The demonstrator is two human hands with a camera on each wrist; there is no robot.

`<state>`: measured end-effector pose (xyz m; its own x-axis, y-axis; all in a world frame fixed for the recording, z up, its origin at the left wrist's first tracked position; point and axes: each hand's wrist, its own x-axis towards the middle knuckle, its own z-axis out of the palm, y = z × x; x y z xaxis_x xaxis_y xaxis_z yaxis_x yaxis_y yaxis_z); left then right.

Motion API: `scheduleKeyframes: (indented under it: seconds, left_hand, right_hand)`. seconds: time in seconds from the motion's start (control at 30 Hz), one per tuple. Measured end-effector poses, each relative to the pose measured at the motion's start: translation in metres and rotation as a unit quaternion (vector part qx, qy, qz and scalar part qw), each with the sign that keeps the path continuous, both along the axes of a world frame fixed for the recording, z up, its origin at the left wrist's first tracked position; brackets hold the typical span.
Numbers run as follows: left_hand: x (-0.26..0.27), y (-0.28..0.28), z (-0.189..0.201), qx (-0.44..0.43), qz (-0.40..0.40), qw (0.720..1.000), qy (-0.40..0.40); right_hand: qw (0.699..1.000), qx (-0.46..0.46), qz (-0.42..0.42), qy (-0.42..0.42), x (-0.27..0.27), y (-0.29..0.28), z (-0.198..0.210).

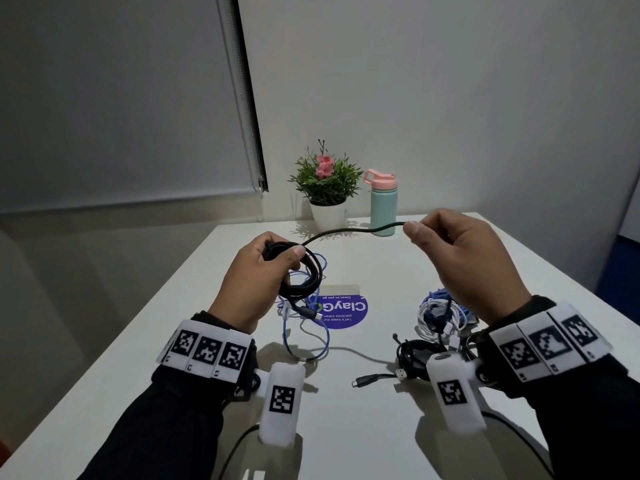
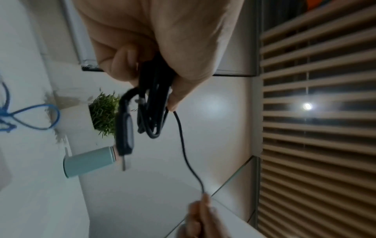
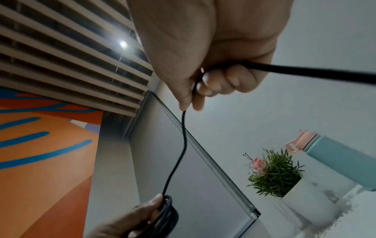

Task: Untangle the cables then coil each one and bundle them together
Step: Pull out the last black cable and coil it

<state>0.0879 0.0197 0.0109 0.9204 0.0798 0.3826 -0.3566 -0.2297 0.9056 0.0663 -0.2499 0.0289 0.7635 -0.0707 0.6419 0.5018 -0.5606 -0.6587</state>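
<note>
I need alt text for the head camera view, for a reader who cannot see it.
Over a white table, the left hand grips a coiled black cable while the right hand pinches its free end; a blue cable, a potted plant and a mint bottle stand behind.

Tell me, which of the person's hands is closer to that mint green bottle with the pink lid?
Right. The right hand pinches the black cable just in front of the bottle; the left hand, gripping the coil, is farther off across the table.

White table [image 1: 415,265], grey walls, lowered roller blind [image 1: 114,98]
</note>
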Motion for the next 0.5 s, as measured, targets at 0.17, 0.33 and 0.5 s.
scheduleKeyframes:
  seconds: [0.17, 0.33, 0.5]
  left_hand:
    - [-0.003, -0.006, -0.002, -0.031, -0.074, 0.996, 0.039]
    - [-0.014, -0.023, -0.002, -0.048, -0.176, 0.983, 0.025]
    - [-0.023, -0.038, -0.004, -0.187, -0.275, 0.943, 0.012]
  right_hand:
    - [0.983, -0.180, -0.004, 0.021, -0.005, 0.015, -0.008]
    - [0.975, -0.168, 0.146, 0.013, -0.019, 0.046, -0.020]
    - [0.956, 0.019, 0.271, 0.114, -0.017, 0.050, -0.028]
